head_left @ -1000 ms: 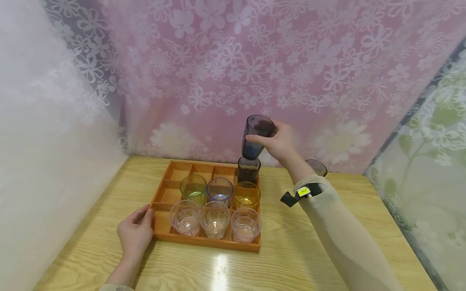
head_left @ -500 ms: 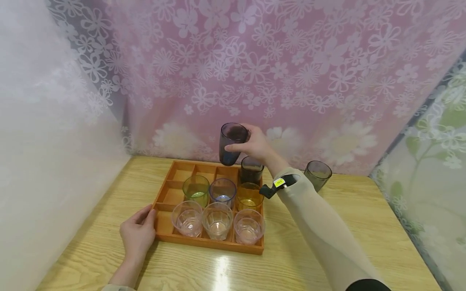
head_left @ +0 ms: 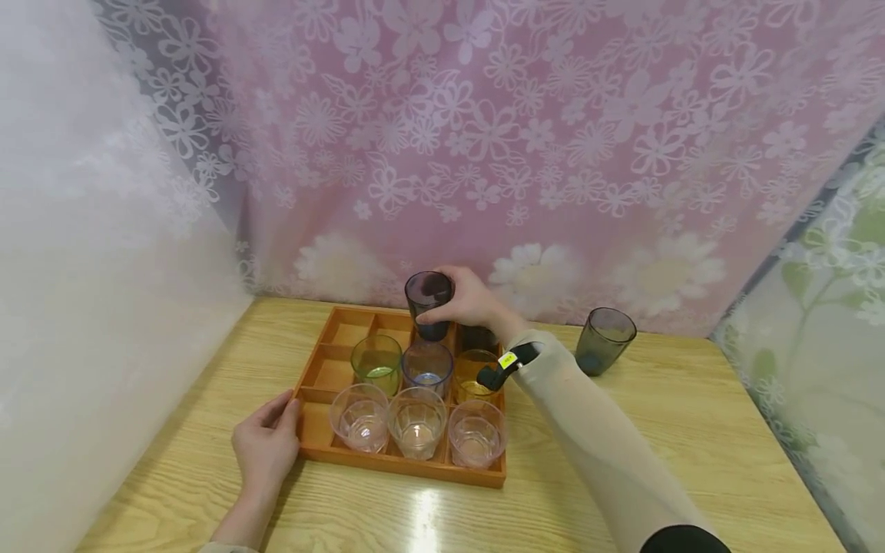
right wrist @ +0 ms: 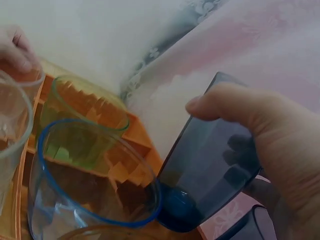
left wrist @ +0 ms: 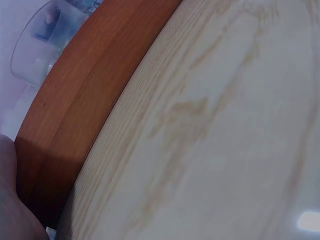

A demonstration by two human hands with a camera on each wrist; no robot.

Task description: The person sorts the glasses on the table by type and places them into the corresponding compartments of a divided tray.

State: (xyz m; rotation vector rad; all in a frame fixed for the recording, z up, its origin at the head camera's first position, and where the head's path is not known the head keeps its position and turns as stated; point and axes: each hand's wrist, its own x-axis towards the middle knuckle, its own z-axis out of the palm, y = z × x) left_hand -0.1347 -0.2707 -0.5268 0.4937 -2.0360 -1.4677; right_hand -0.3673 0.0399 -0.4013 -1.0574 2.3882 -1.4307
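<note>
My right hand grips a dark smoky glass between thumb and fingers. In the head view the glass is at the back row of a divided wooden tray, its base low over or in the compartment beside the dark glass at the back right corner. In the right wrist view the held glass leans slightly, its base close to the blue-rimmed glass. My left hand holds the tray's left edge near the front corner; the left wrist view shows the tray's side wall by the hand.
Green, blue-rimmed and amber glasses fill part of the middle row. Clear glasses stand along the front row. Another smoky glass stands on the wooden table at the right. A flowered curtain hangs behind.
My right hand has carried the smoky glass left, then down toward the tray's back row. The left hand has kept its hold on the tray. The smoky glass at the right has come into full view.
</note>
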